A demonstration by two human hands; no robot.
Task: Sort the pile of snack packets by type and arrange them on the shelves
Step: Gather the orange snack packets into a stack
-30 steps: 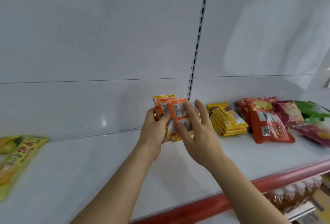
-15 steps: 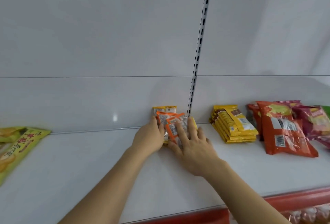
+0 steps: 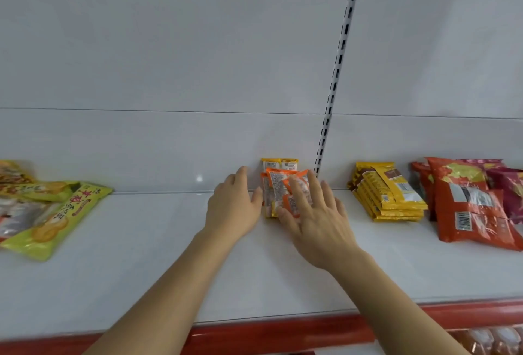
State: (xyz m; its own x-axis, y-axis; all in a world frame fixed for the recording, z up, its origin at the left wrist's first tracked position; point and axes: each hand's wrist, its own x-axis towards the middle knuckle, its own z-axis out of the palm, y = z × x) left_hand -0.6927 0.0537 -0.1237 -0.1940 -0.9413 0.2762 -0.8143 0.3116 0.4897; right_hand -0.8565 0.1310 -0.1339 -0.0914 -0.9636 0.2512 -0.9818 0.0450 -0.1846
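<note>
A small stack of orange and yellow snack packets (image 3: 278,184) lies at the back of the white shelf (image 3: 141,255), against the back panel. My left hand (image 3: 233,207) lies flat on the shelf just left of the stack, its fingers straight and its thumb beside the packets. My right hand (image 3: 314,213) rests with spread, straight fingers on the top of the stack's right side, covering part of it.
To the right lie a stack of yellow packets (image 3: 387,193) and red packets (image 3: 469,207), with purple ones (image 3: 506,184) behind. Yellow-green packets (image 3: 56,213) sit at the far left. A slotted upright (image 3: 336,66) runs up the back panel. The shelf has a red front edge (image 3: 283,335).
Both hands lowered the orange and yellow packets from the air onto the back of the shelf. The fingers have uncurled and now lie straight, the left hand off the stack.
</note>
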